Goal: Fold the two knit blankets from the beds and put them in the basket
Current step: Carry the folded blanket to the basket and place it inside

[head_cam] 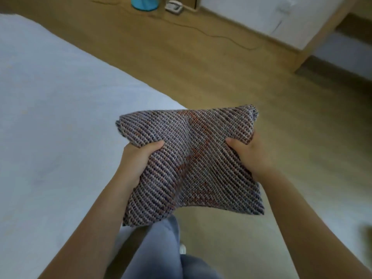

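Nearest the camera are the person's trouser legs [161,248], blue-grey, standing at the edge of the bed [50,97]. Just above them the two hands are apart, one on each side of a single knit blanket [191,158]. The left hand [138,158] grips its left edge with the thumb on top. The right hand [247,156] grips the right edge the same way, and the fingers of both are hidden beneath. The blanket is already folded into a thick square and is held in the air over the bed's corner and the wooden floor [221,77].

The folding of this one looks finished, so the step in hand is likely the carry to the basket. No basket is in view, so the next move calls for turning to find it while keeping both grips firm, so the layers do not slide open.

By count there are one blanket and two hands; the second blanket is not visible. Farther off, across the floor, stand one blue round object [142,3] and one white device [174,6] with one thin cable [221,36]. At the far right is what looks like a second bed [261,15].
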### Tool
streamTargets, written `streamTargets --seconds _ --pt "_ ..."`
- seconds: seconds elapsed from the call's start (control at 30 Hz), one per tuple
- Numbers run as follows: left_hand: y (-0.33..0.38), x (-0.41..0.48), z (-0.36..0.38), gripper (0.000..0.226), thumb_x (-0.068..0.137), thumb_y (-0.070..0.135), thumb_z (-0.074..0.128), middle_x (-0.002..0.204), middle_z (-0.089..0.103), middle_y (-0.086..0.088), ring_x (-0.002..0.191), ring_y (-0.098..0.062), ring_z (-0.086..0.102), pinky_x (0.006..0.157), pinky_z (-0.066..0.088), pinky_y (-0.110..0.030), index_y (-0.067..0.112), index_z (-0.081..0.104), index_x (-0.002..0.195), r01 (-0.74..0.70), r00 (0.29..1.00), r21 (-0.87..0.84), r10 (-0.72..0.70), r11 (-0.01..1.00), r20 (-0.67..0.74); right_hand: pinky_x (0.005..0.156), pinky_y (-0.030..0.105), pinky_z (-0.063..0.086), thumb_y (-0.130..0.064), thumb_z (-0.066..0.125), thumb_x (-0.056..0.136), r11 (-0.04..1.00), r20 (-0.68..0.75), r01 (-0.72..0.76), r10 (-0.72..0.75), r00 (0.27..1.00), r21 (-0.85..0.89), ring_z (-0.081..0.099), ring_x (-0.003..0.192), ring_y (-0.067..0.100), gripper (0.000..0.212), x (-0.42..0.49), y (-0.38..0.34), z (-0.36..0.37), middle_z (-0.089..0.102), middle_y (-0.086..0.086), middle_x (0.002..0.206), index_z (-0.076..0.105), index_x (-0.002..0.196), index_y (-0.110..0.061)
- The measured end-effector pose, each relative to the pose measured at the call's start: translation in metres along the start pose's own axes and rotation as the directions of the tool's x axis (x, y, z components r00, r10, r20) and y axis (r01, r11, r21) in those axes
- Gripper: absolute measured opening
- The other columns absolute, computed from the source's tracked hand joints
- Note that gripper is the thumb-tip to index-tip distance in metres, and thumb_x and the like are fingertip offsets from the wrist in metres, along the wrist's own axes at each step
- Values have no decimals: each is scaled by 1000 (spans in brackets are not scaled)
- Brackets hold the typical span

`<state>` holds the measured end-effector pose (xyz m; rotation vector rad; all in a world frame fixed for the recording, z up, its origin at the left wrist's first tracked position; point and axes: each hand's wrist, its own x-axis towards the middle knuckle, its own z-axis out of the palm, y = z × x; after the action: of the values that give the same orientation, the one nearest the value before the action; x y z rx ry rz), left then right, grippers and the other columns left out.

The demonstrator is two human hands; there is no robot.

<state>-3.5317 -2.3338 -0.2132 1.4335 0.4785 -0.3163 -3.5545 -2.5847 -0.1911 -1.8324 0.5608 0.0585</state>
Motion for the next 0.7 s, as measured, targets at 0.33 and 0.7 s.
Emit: streamTargets --seconds 0.33,0.7 --pt "27 60 284 27 74 21 76 96 71 3 85 -20 68 73 52 -33 23 65 98 -25 853 313 -143 949 501 72 32 54 -21 68 82 939 -488 -151 292 822 309 67 83 14 22 25 54 -207 69 -5 95 58 102 -23" --pt "-33 -21 612 16 75 16 74 91 71 4 81 -16 69 65 50 -26 23 66 86 -295 482 493 -318 818 817 70 31 55 -13 67 82 827 -753 -23 522 401 562 68 83 15 19 -22 155 -415 69 -4 91 58 87 -29"
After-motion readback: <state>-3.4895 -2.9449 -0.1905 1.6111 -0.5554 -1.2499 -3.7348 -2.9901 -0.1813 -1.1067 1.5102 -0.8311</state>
